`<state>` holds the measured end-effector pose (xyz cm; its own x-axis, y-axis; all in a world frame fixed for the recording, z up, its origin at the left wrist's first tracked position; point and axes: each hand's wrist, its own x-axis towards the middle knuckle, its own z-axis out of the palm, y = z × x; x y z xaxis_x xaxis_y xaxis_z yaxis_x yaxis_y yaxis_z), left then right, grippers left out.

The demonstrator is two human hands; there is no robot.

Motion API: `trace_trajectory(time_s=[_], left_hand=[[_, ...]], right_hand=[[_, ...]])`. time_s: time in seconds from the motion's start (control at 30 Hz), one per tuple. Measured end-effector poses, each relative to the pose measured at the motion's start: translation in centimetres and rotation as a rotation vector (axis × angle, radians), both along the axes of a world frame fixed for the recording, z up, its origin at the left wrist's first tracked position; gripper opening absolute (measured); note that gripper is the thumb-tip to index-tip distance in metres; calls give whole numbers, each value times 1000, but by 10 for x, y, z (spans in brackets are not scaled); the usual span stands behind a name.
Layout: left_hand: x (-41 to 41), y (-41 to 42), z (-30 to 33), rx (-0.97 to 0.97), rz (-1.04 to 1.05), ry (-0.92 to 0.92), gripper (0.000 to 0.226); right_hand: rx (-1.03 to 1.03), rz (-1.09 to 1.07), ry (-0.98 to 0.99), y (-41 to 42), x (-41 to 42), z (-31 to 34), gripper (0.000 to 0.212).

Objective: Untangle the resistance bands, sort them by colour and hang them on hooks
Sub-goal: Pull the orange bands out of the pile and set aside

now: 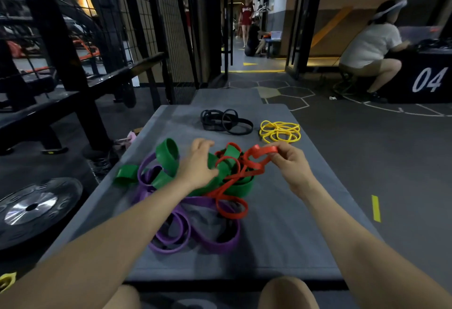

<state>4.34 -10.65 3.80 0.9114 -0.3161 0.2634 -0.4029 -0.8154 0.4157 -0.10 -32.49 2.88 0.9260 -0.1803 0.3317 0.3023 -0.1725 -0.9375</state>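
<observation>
A tangle of bands lies in the middle of a grey mat [293, 235]: wide green bands [167, 153], purple bands [215, 242] nearest me and red bands [231, 210] looped through the green. My right hand [289, 164] pinches a raised loop of a red band at the tangle's right side. My left hand [199, 164] rests on the green bands with fingers spread. Apart from the tangle, a pile of black bands [226, 121] and a pile of thin yellow bands [280, 131] lie at the mat's far end.
A black wire-grid rack [146, 27] and metal frame stand to the left, with a weight plate [34, 207] on the floor. A person crouches by a black box marked 04 [430, 78] at the right. Other people are down the corridor.
</observation>
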Motion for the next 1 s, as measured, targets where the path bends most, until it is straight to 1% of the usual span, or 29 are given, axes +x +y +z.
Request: trace_trajectory(time_s=[0.03, 0.1, 0.13, 0.17, 0.2, 0.3, 0.33, 0.4, 0.43, 0.5, 0.53, 0.57, 0.6, 0.63, 0.7, 0.77, 0.83, 0.87, 0.93, 1.0], left_hand=[[-4, -13, -2, -50, -118, 40, 72], [-14, -38, -10, -135, -293, 207, 78], [-18, -47, -17, -220, -330, 318, 73], [-20, -54, -24, -315, -343, 399, 62], [-21, -58, -30, -396, -334, 421, 51], [-15, -50, -34, -482, -239, 340, 22], [-13, -43, -32, -527, -198, 320, 17], [-10, -27, -28, -608, -181, 288, 20], [-10, -20, -27, -561, -187, 240, 23], [-15, -8, -27, -339, -253, 134, 26], [-20, -5, -29, -245, -311, 111, 27], [-24, -2, -32, -166, -375, 104, 28], [-27, -1, -36, -96, -442, 103, 28], [-29, 1, -42, -29, -493, 110, 27], [-29, 4, -50, 58, -538, 130, 19], [-26, 8, -52, 68, -546, 119, 12], [-22, 12, -52, 62, -527, 102, 13], [-19, 14, -52, 69, -518, 96, 15], [-14, 17, -51, 90, -506, 92, 19], [-9, 19, -49, 76, -480, 91, 23]], right_hand=[[-4, 18, 0, 0, -2, 1, 18], [-12, 66, 9, 1, -6, 3, 20], [-15, 101, 26, 0, -9, 3, 20], [-24, 136, 47, -1, -11, 3, 22], [-49, 164, 70, -2, -13, 3, 24], [-163, 159, 152, -13, -17, -4, 23], [-208, 141, 185, -17, -18, -7, 21], [-342, 110, 248, -20, -19, -13, 18], [-448, 105, 286, -20, -18, -16, 21], [-696, 157, 373, -15, -16, -22, 25], [-805, 209, 412, -12, -15, -25, 31], [-886, 261, 440, -9, -14, -26, 39], [-925, 289, 460, -6, -14, -26, 45], [-906, 285, 462, -3, -12, -25, 48], [-771, 185, 427, 4, -6, -20, 41], [-706, 39, 379, 11, 8, -19, 27], [-713, -58, 416, 18, 24, -22, 23], [-710, -86, 452, 23, 32, -24, 24], [-686, -142, 515, 33, 43, -29, 33], [-651, -215, 547, 42, 52, -36, 39]])
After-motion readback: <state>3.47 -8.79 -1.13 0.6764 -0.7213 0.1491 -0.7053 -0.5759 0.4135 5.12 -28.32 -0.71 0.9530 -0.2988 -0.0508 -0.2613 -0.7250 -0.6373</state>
